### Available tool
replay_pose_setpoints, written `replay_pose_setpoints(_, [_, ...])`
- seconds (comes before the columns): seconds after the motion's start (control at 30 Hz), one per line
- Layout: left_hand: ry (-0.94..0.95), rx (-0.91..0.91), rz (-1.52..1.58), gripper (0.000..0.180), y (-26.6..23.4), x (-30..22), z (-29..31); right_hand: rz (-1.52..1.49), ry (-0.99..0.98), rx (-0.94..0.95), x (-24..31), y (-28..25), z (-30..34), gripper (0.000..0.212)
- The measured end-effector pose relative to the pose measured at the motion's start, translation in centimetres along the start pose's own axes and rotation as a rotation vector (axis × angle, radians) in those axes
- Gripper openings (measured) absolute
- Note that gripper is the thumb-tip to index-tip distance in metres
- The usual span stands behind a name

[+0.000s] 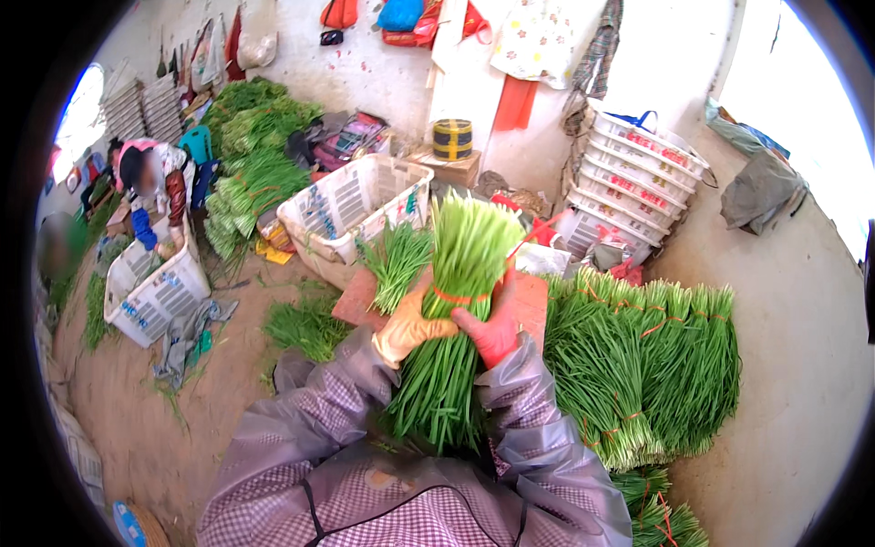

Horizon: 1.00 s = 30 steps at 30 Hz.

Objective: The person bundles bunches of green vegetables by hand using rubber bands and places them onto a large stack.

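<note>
A thick bundle of garlic chives stands tilted in front of my body, pale cut ends pointing away and dark leaves hanging toward me. An orange tie runs around its middle. From the left, my left hand in a tan glove is closed around the bundle just below the tie. My right hand, in a red glove, grips the opposite side, its thumb near the left hand's fingers. Behind it a thin red strip sticks out. A smaller loose bunch of chives lies on a reddish board.
Stacked tied chive bundles sit at my right. Loose chives lie on the floor at left. Beyond are a white crate, nested white baskets and a chive heap. Far left, another person bends over a white basket.
</note>
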<state>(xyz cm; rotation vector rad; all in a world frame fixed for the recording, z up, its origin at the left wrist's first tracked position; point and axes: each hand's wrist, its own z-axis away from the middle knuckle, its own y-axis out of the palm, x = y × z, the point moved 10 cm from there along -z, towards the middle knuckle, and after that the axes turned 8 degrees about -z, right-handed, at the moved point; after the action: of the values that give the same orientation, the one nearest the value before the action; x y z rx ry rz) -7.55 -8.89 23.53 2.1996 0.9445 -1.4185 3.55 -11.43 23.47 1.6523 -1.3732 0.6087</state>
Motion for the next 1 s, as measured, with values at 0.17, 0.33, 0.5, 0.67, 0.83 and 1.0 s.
replay_pose_setpoints(0.17, [-0.136, -0.207, 0.257, 0.070, -4.4, 3.3, 2.3, 0.484, 0.483, 0.610, -9.5, 1.4, 8.6, 0.087])
replay_pose_setpoints(0.33, [-0.060, -0.248, 0.094, 0.067, -5.6, 3.5, 2.0, 0.813, 0.592, 0.392, -7.4, -10.2, 7.2, 0.089])
replay_pose_setpoints(0.5, [-0.142, -0.264, 0.255, 0.070, -3.9, 5.2, 2.9, 0.642, 0.359, 0.299, -1.7, 0.8, 1.1, 0.117])
replay_pose_setpoints(0.67, [-0.134, -0.066, 0.324, 0.080, -2.9, 2.2, 3.5, 0.226, 0.363, 0.267, -4.4, 1.6, 2.0, 0.114])
replay_pose_setpoints(0.83, [-0.189, -0.006, 0.286, 0.074, -4.9, -0.7, 3.5, -0.057, 0.448, 0.229, -5.0, 3.0, 3.2, 0.106])
replay_pose_setpoints(1.0, [-0.239, -0.065, 0.856, 0.060, -2.5, 2.9, 3.7, 0.164, 0.451, 0.357, -5.7, 5.0, 3.5, 0.104])
